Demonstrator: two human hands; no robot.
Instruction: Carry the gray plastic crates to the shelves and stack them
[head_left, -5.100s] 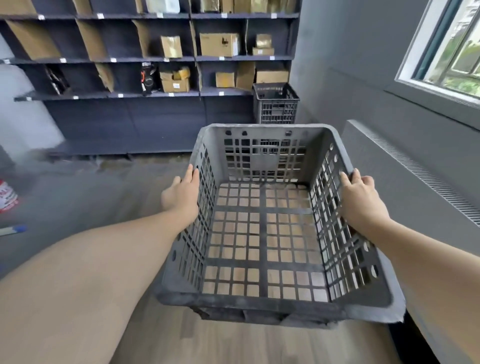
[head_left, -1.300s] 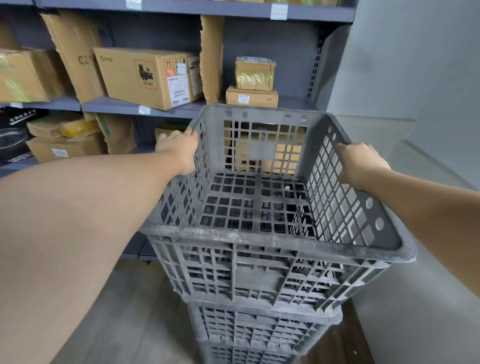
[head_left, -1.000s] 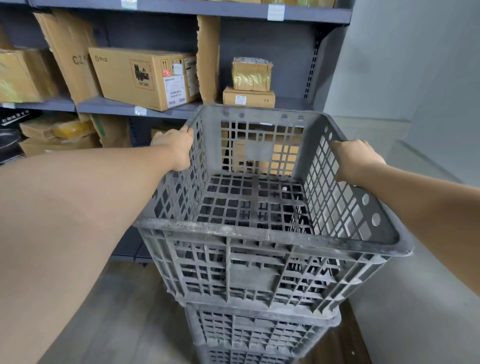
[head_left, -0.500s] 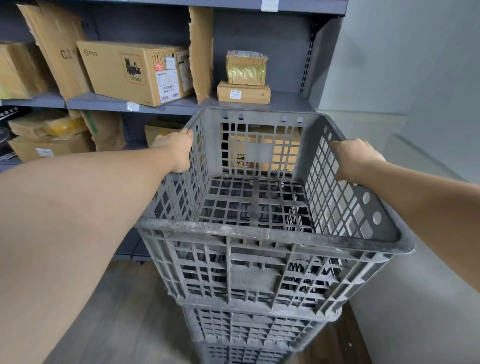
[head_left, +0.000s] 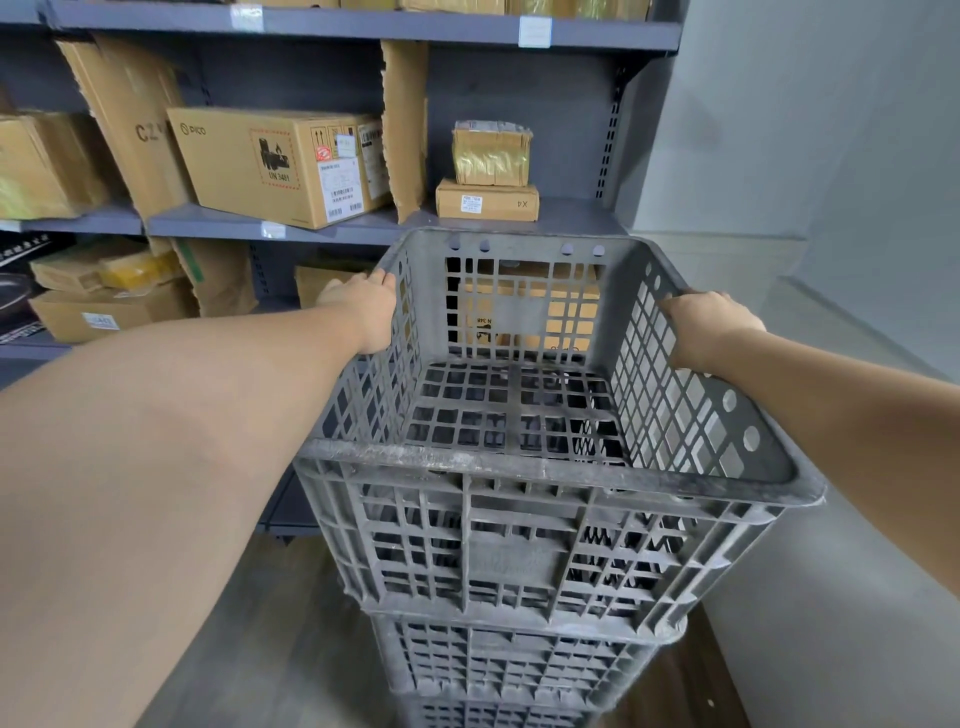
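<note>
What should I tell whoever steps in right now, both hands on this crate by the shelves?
Left hand grips the left rim of the top crate; right hand grips the right rim.
That crate sits on a stack of crates in front of the shelves, beside the wall.
Done: crate carried over and placed on the stack; whether it is fully seated cannot be told.
Left: check it sits square, let go, fetch any remaining crates.
</note>
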